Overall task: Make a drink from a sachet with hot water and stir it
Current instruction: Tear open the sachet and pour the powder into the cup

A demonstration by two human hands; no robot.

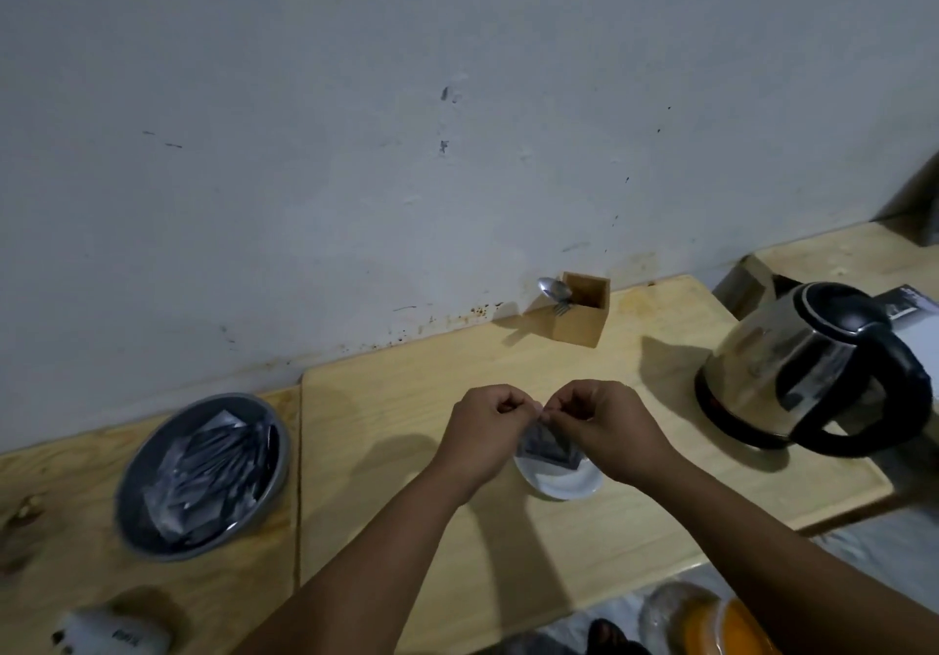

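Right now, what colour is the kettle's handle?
Black, like its lid and base; the kettle body is shiny steel. The head view, the only one, shows it.

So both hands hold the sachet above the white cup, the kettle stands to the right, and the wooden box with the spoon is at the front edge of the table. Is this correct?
One detail is wrong. In the head view the wooden box with the spoon stands at the back, against the wall, not at the front edge. The rest holds: left hand and right hand pinch the sachet above the white cup, kettle to the right.
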